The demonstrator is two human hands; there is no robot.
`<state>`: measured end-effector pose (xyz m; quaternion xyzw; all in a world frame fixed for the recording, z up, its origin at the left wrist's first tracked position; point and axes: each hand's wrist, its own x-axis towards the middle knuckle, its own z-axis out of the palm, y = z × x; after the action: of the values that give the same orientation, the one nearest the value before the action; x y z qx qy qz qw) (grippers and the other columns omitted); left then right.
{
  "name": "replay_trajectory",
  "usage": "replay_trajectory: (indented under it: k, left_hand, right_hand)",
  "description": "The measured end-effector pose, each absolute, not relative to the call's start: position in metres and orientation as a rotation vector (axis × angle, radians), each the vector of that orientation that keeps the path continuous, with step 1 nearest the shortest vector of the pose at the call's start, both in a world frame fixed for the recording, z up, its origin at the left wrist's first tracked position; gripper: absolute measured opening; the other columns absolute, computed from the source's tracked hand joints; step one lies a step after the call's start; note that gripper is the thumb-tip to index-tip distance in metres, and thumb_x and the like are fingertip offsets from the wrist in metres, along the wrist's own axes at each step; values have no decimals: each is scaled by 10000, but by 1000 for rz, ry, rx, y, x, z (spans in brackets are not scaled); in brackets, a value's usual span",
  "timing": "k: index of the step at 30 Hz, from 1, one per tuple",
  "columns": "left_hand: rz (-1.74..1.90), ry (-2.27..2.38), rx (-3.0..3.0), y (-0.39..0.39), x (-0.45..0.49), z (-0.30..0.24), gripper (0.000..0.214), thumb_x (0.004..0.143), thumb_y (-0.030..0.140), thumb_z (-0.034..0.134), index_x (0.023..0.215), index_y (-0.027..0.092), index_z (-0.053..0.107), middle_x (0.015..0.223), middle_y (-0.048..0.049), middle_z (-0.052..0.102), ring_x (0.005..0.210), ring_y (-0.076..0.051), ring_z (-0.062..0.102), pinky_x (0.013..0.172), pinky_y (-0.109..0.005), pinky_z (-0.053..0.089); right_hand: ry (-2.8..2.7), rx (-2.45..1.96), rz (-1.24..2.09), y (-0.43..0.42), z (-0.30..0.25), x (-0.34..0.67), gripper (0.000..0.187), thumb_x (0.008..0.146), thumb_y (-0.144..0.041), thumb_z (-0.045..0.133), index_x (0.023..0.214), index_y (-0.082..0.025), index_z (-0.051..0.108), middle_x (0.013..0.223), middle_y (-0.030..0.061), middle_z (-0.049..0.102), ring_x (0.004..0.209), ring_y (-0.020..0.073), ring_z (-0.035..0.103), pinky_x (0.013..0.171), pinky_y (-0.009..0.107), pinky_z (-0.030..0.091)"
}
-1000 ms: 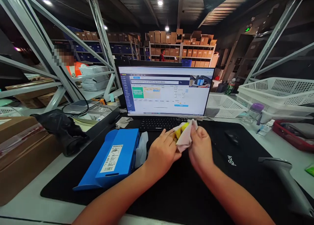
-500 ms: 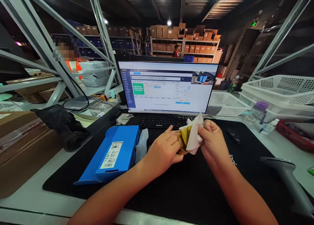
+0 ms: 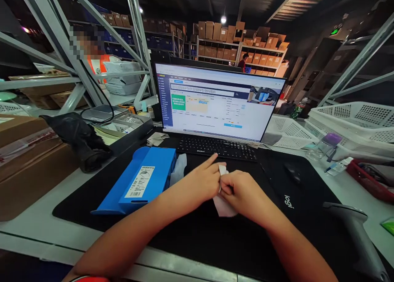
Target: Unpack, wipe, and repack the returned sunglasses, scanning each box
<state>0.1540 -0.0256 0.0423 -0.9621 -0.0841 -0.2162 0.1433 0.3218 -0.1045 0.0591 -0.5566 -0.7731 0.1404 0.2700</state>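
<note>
My left hand (image 3: 205, 183) and my right hand (image 3: 243, 193) meet over the black desk mat (image 3: 197, 232), both closed on a white cloth (image 3: 224, 207) that hangs below them. The yellow thing seen earlier inside the cloth is hidden now. My left forefinger points toward the black keyboard (image 3: 218, 147). An open blue box (image 3: 144, 183) with a white barcode label lies just left of my left hand, with a white wrapper beside it.
A monitor (image 3: 215, 103) stands behind the keyboard. A black mouse (image 3: 292, 172) and a grey barcode scanner (image 3: 351, 228) lie at the right, with white baskets (image 3: 353, 118) behind. Cardboard boxes (image 3: 27, 159), a black bag and a tray sit at the left. A person in orange sits beyond the racks.
My hands have come down toward the mat and closed together round the cloth. The yellow thing no longer shows. The view has shifted, so the desk appears lower and the monitor higher.
</note>
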Motion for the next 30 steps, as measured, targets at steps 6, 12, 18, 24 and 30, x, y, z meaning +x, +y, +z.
replay_trajectory:
  k: [6,12,18,24,30]
  left_hand:
    - [-554,-77,-3007,-15,144,63,313,806,188,781,1110,213,710,1191,-32,747,1327,-267,577,1289,-558,169]
    - [-745,-128,-3049,-22,136,74,162,795,171,779,927,223,700,1116,8,759,1226,-192,640,1311,-495,88]
    - [-1037,-408,-2812,-14,139,65,130,793,177,774,881,173,679,1134,-98,764,1172,-276,678,1258,-640,181]
    - [-1184,-657,-2558,-20,145,57,121,914,129,602,819,145,676,931,-109,767,965,-257,731,1197,-663,326]
    - [-1121,-723,-2480,-25,147,52,196,924,78,525,819,135,681,947,-120,760,933,-259,722,1159,-662,389]
  right_hand:
    - [-2072,-1195,957,-95,67,359,488,813,-215,723,586,-212,291,571,-83,323,554,80,268,515,246,229]
    - [-1811,-1031,1148,-97,77,393,580,832,-384,769,584,-219,272,602,-71,278,571,87,230,505,258,181]
    - [-1052,-952,786,-80,56,349,623,732,-461,847,609,-225,284,562,-82,297,530,84,229,494,237,194]
    - [-874,-973,639,-81,26,295,590,731,-453,838,597,-241,304,534,-81,323,516,99,282,487,244,270]
    - [-1056,-1202,351,-85,17,283,512,728,-365,811,529,-234,358,551,-54,380,578,120,365,544,264,318]
